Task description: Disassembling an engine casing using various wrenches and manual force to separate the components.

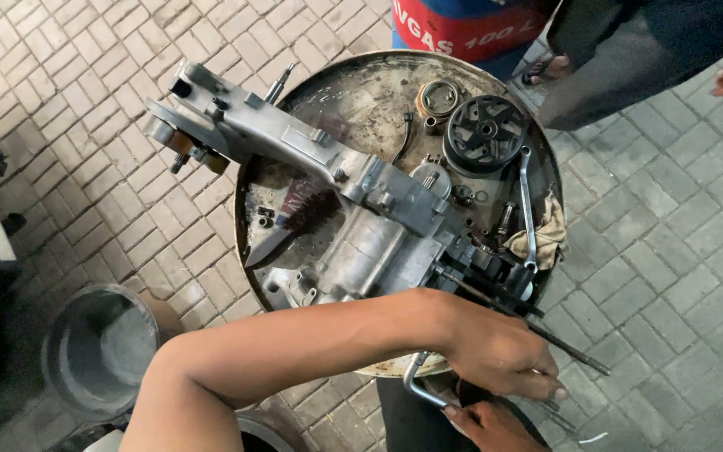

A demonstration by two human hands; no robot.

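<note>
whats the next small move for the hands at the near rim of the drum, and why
Probably steady the engine casing with the left hand before turning: that hand lies on the long dark rod, while the right hand grips a bent metal tool below the drum top, and the casing overhangs it.

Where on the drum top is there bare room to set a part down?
The upper left of the drum top is bare, bordered by the engine casing, the ring and the rim. A smaller patch lies between the brush and the left rim. The right side is crowded: black pulley, wrench, rag.
</note>
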